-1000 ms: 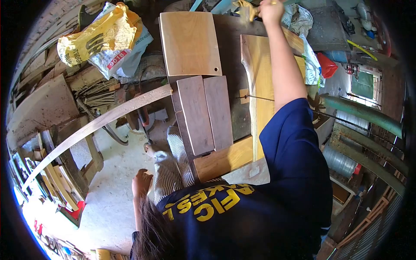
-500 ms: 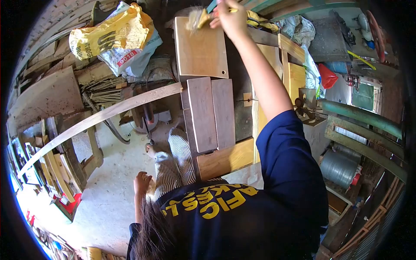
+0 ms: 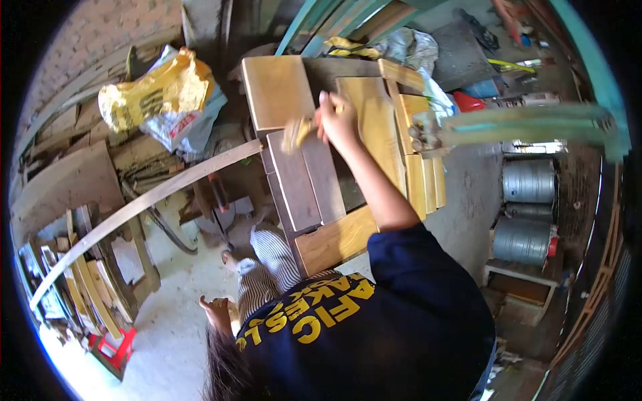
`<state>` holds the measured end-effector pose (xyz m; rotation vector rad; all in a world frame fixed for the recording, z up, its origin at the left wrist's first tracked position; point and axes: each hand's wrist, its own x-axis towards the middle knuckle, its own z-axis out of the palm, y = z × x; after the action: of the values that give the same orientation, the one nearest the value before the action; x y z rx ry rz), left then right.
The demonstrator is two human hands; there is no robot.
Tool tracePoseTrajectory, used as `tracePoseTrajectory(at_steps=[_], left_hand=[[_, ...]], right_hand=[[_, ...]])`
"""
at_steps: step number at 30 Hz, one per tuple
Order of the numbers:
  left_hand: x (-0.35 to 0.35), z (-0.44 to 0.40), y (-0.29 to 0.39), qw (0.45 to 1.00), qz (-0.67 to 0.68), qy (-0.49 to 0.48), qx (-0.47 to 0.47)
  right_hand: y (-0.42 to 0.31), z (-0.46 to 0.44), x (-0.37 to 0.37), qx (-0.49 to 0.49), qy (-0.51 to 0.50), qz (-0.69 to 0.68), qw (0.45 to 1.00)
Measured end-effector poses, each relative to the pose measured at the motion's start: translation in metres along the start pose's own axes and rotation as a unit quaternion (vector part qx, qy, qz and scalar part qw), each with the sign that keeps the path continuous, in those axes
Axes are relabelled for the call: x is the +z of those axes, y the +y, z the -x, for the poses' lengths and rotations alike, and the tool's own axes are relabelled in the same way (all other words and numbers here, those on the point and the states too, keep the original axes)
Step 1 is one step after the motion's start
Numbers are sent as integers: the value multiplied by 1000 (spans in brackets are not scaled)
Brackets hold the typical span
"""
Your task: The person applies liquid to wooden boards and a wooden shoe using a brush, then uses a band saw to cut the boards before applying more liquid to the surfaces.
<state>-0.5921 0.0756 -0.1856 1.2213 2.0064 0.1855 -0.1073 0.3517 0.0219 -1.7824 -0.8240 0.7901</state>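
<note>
A paintbrush [image 3: 294, 136] with pale bristles and a yellowish handle is held in my right hand [image 3: 338, 125]; it is slightly blurred. Its bristles hang over the upper end of a grey-brown board [image 3: 294, 190], close to the lower edge of a light wooden board [image 3: 277, 90]. I cannot tell whether they touch. Beside the first grey-brown board lies a second one [image 3: 326, 180], and below both is a yellowish plank [image 3: 338, 240]. My left hand [image 3: 217, 313] hangs low by the striped trousers, fingers curled near something pale that I cannot make out.
A long curved wooden strip [image 3: 154, 194] reaches leftward from the work surface. Upper left is a yellow sack [image 3: 160, 97] on stacked timber. A green metal beam [image 3: 521, 127] juts in at right, above metal drums [image 3: 525, 240]. More light boards [image 3: 374, 127] lie right of my forearm.
My right hand has brought the paintbrush down from the light board's top to its lower edge and the grey-brown board. The view has shifted; my left hand stays low.
</note>
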Motion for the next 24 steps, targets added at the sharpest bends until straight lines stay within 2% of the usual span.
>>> tracePoseTrajectory(at_steps=[1, 2, 3, 4, 6, 7, 8, 10, 11, 12, 13, 14, 16, 18, 19, 20, 21, 22, 24], left_hand=[[-11, 0, 17, 1000, 3, 2, 18], [-23, -1, 37, 996, 78, -1, 37], [-36, -1, 57, 987, 153, -6, 56], [-49, -1, 78, 985, 156, -6, 73], [-75, 1, 119, 982, 124, 72, 121], [-86, 3, 136, 971, 191, 68, 127], [-94, 3, 148, 969, 191, 72, 140], [-113, 8, 172, 932, 277, 44, 229], [-123, 15, 188, 933, 259, 32, 249], [-124, 19, 199, 909, 225, 84, 339], [-130, 26, 211, 902, 190, 60, 384], [-134, 35, 222, 890, 152, 35, 428], [-131, 56, 242, 825, 187, -21, 533], [-131, 82, 255, 775, 135, -84, 612], [-131, 98, 258, 760, 113, -116, 629], [-128, 114, 260, 745, 91, -150, 643], [-120, 127, 261, 713, 115, -190, 665], [-108, 135, 251, 735, 117, -262, 615], [-95, 150, 246, 685, 35, -243, 686]], right_hand=[[-7, 32, -8, 12, -17, 29, 999], [-12, 64, -14, 24, -34, 57, 998], [4, 91, -22, -29, -58, 62, 996], [21, 116, -29, -81, -82, 69, 991], [-4, 176, -41, 16, -126, -12, 992], [-13, 198, -46, 6, -120, -18, 993], [-21, 219, -51, -1, -121, -74, 990], [-34, 254, -62, -17, -113, -140, 984], [-40, 269, -66, -67, -109, -156, 979], [-46, 285, -70, -119, -102, -172, 972], [-53, 301, -80, -115, -106, -187, 970], [-57, 316, -84, -170, -97, -220, 956], [-74, 350, -92, -188, -89, -207, 956], [-76, 381, -92, -106, -93, -143, 980], [-80, 394, -87, -72, -71, -101, 990], [-69, 401, -86, -113, -47, 4, 992], [-70, 408, -84, -112, -29, 33, 993], [-71, 413, -83, -110, -14, 62, 992], [-45, 415, -84, -115, 6, 77, 990]])
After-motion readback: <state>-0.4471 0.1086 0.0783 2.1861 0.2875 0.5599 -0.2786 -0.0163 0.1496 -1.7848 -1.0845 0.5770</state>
